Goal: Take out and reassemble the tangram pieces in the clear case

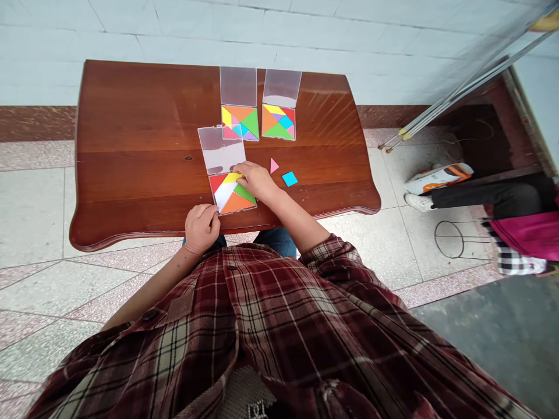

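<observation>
Near the table's front edge lies a tangram case [237,202], its clear lid [223,152] swung back. Red, orange and green pieces lie in it around a bare whitish area. My right hand [257,181] reaches over the case's right side, fingers closed at the yellow tangram piece [231,177] along the top; the fingertips partly cover it. With curled fingers, my left hand [202,228] grips the case's lower left corner. Right of the case, a pink triangle [273,166] and a blue square piece [289,178] lie loose on the wood.
Two more open tangram cases, a left one [251,121] and a right one [279,129], stand filled at the back of the brown table [135,139]. The front case's lid overlaps the left one. A seated person's leg [471,198] and crutches [419,125] are off to the right.
</observation>
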Tool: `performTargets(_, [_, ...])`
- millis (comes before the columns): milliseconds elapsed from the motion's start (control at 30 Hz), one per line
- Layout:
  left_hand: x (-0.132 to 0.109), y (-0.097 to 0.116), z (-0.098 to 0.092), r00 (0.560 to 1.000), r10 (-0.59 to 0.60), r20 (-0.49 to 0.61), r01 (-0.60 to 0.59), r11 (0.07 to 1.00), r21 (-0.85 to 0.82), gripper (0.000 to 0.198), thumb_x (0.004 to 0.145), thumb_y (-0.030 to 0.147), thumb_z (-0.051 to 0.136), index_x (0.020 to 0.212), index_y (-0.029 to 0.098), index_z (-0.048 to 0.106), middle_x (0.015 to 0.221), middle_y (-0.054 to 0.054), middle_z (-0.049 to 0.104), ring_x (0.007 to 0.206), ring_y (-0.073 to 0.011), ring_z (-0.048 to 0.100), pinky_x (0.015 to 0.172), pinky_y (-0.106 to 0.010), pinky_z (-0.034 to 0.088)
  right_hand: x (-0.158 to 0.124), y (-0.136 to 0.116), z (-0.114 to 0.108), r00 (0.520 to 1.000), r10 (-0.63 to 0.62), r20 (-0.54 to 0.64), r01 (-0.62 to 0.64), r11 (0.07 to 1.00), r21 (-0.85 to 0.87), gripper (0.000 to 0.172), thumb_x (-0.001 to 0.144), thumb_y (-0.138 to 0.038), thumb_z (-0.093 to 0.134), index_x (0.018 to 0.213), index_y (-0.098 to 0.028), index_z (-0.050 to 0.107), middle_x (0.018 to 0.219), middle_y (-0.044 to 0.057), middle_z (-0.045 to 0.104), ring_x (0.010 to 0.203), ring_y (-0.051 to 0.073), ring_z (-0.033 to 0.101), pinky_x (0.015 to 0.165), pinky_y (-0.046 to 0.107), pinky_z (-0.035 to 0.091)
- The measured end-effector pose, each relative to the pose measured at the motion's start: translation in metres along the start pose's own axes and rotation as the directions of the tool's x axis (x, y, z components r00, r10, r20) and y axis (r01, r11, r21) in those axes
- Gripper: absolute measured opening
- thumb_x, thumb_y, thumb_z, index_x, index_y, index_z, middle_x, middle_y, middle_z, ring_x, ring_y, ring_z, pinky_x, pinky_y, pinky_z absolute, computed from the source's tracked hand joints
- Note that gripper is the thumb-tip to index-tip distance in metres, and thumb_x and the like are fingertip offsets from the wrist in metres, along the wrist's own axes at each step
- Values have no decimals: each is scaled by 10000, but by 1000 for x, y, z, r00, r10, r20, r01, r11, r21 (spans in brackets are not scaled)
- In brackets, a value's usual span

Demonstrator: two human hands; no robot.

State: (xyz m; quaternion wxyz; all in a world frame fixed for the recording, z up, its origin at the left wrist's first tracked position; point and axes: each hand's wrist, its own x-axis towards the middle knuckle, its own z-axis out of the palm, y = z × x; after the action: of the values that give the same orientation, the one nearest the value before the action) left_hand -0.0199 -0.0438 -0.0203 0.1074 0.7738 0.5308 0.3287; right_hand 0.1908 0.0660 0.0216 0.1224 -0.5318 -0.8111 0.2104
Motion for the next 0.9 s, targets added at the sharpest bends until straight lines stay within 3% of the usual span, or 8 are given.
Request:
performTargets(333, [1, 2, -1, 998, 58, -25, -57, 998, 39, 242, 915, 205, 442, 947, 189, 681, 932, -97, 705, 838, -236, 600, 772, -377, 472, -1, -4, -2, 1000, -1, 8, 0, 997, 75, 378, 801, -27, 430, 1069, -167, 656, 1150, 110, 679, 1061, 252, 599, 902, 349, 448])
performTargets(567, [0, -1, 0, 998, 65, -20, -64, 997, 45, 226, 901, 194, 461, 948, 195, 681, 938, -88, 700, 837, -230, 594, 773, -368, 463, -8, 6, -10, 989, 120, -84, -115, 991, 60, 324, 856, -67, 400, 1038, -172, 647, 1052, 95, 674, 977, 223, 589, 820, 316, 422])
performTargets(733, [0, -1, 1, 1000, 29, 7, -29, 999, 24, 218, 890, 193, 479, 958, 206, 686, 950, -89, 693, 851, -234, 595, 783, -383, 458, -8, 8, -12, 995, 93, -40, -92, 995, 29, 277, 851, -84, 439, 997, -173, 657, 1017, 97, 670, 944, 233, 583, 786, 316, 409])
performTargets(900, [0, -1, 1, 998, 61, -14, -60, 997, 47, 218, 902, 199, 468, 937, 200, 683, 927, -88, 703, 834, -231, 597, 769, -378, 463, -3, -5, -4, 998, 54, -24, -54, 998, -12, 276, 891, -131, 484, 1096, -170, 665, 1096, 106, 654, 1032, 249, 580, 866, 337, 422])
